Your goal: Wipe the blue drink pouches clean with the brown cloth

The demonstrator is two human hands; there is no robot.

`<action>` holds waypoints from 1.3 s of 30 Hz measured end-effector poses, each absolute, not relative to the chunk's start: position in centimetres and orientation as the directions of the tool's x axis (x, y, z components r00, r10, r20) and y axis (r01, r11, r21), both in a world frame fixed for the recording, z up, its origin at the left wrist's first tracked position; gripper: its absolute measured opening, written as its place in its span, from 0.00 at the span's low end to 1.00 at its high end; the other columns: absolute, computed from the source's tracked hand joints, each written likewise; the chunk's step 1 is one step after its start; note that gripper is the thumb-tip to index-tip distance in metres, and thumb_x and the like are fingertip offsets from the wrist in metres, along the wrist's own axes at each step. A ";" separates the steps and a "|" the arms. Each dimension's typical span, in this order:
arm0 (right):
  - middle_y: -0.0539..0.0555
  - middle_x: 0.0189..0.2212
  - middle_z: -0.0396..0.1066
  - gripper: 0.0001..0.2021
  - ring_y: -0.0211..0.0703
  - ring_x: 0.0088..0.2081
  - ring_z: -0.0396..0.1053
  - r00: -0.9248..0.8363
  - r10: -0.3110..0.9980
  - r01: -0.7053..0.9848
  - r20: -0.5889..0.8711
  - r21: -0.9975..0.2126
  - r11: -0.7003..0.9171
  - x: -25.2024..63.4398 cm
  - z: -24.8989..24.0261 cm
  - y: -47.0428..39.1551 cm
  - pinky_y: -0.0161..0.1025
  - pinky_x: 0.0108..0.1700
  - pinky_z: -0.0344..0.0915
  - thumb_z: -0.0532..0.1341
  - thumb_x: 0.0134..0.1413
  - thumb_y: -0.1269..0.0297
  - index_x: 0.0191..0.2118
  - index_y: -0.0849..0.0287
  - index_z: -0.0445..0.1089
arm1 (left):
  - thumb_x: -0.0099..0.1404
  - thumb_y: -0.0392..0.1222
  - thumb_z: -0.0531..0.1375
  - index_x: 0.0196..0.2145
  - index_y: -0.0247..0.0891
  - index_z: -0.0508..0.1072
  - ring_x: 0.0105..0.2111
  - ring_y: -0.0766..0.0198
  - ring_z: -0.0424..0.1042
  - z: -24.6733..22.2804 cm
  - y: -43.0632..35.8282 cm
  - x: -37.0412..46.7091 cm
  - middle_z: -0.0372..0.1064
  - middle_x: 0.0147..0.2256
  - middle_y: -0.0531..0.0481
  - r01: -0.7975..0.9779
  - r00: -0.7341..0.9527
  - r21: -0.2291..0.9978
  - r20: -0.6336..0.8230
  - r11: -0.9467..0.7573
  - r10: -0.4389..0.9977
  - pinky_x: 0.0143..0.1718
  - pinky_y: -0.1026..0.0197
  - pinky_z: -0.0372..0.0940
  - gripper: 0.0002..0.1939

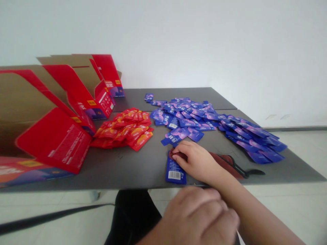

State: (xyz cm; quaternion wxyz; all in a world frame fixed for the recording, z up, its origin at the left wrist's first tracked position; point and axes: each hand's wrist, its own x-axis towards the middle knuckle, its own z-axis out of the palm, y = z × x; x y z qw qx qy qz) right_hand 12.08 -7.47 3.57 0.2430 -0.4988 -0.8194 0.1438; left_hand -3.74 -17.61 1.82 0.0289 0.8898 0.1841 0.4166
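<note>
My right hand [195, 160] rests low over the table, thumb and fingertips pinched on the end of a flat reddish-brown cloth-like piece [223, 165] with a black strap. Most of that piece is hidden beneath my hand. Under the fingertips lies a blue sachet [175, 172], barcode side up, near the table's front edge. Closer to the camera, my left hand [199, 216] is curled closed and blurred in front of the table edge; whatever its fingers hold is hidden. Just beyond my right hand, a loose pile of blue-purple sachets [184, 114] spreads over the table.
A heap of red-orange sachets [125, 129] sits left of centre. Several open red cardboard boxes [63, 143] stand along the left side. More blue sachets [252, 137] lie overlapped at the right. The grey table [143, 170] ends close to my body, with a white wall [163, 41] behind.
</note>
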 end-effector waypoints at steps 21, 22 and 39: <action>0.54 0.44 0.76 0.07 0.49 0.47 0.72 -0.325 0.920 0.753 0.219 -0.530 0.391 11.7 4.0 -8.2 0.49 0.53 0.67 0.61 0.68 0.70 0.47 0.55 0.76 | 0.66 0.60 0.69 0.71 0.24 0.56 0.69 0.34 0.67 0.2 -10.2 -8.0 0.62 0.70 0.22 0.776 0.539 0.200 0.283 -0.598 0.794 0.68 0.28 0.64 0.50; 0.54 0.43 0.76 0.07 0.49 0.47 0.72 -0.321 0.922 0.751 0.215 -0.535 0.386 11.6 4.0 -8.2 0.49 0.53 0.67 0.61 0.68 0.71 0.47 0.55 0.75 | 0.65 0.60 0.69 0.71 0.24 0.56 0.68 0.34 0.68 -0.1 -10.1 -8.0 0.63 0.69 0.22 0.776 0.541 0.184 0.298 -0.604 0.786 0.67 0.28 0.66 0.50; 0.53 0.43 0.79 0.07 0.54 0.46 0.76 -0.312 0.917 0.771 0.250 -0.498 0.398 11.8 2.9 -7.8 0.55 0.52 0.74 0.63 0.66 0.67 0.46 0.49 0.75 | 0.81 0.54 0.51 0.74 0.23 0.54 0.76 0.35 0.52 1.6 -11.7 -5.4 0.55 0.74 0.26 0.757 0.402 0.321 0.458 -0.569 0.793 0.69 0.27 0.63 0.36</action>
